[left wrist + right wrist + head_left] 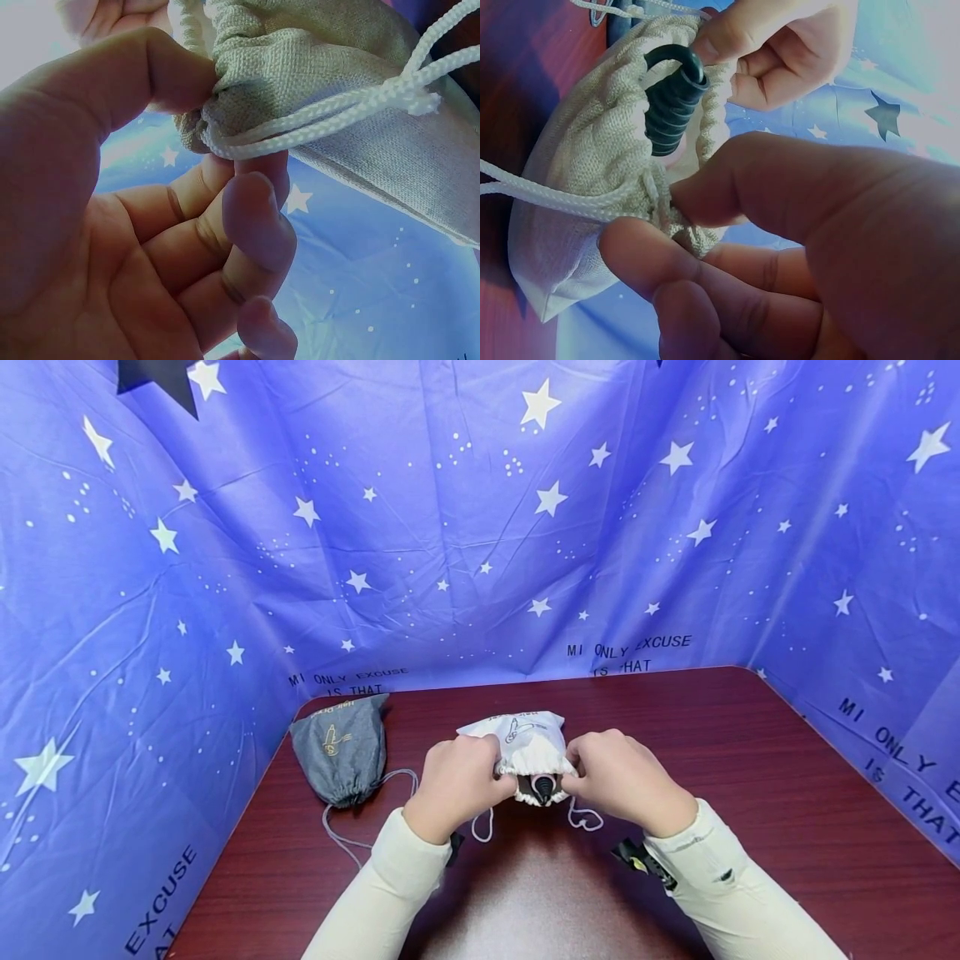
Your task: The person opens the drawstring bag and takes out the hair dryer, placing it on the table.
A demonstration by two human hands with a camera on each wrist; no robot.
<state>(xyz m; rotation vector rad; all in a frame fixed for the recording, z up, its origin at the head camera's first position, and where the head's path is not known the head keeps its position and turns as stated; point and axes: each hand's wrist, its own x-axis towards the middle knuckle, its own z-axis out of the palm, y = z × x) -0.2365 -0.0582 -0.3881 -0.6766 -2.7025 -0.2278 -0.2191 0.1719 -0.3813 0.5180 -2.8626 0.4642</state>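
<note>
A white drawstring bag (pixel 531 739) with a hair dryer print lies in front of the person, its gathered mouth spread toward the body. Inside the mouth shows the black ribbed cord end (pixel 676 109) of an appliance, with a black loop at its tip; the rest is hidden by the cloth. My left hand (pixel 463 781) pinches the left side of the bag's rim between thumb and fingers. On the opposite side my right hand (pixel 622 777) pinches the rim the same way. White drawstrings (pixel 337 112) hang from both sides of the mouth.
A grey drawstring bag (pixel 341 752), pulled closed, lies at the left of the dark red wooden table (pixel 750 752), its grey cord (pixel 341 839) trailing toward the left forearm. Blue star-printed cloth (pixel 450 527) surrounds the table at the back and sides.
</note>
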